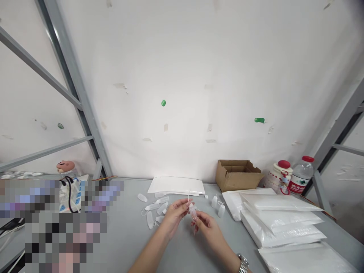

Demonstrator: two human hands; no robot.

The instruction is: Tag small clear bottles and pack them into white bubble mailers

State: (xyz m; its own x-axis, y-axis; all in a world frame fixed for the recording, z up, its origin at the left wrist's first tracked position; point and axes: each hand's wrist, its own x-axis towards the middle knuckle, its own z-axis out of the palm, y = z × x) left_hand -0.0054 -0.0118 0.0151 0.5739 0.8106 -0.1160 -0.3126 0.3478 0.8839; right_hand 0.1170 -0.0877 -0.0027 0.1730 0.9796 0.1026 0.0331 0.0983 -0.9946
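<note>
Both hands meet over the grey table around a small translucent squeeze bottle (193, 213). The fingers of my left hand (174, 215) pinch at its top end, near a thin nozzle pointing up. My right hand (207, 224) is closed around the bottle's lower body. Several similar small bottles (149, 219) lie loosely to the left of my left hand. Beyond my right hand, two capped squeeze bottles (221, 210) stand upright, with a tiny white cap (206, 196) beside them. What the left fingertips cover cannot be made out.
White sheets (176, 185) lie against the wall. A cardboard box (240, 177) stands at the back right, near a red-capped water bottle (302, 175) and a white jug (278, 175). White padded mailers (284, 222) are piled at right. A power strip (71, 199) sits left.
</note>
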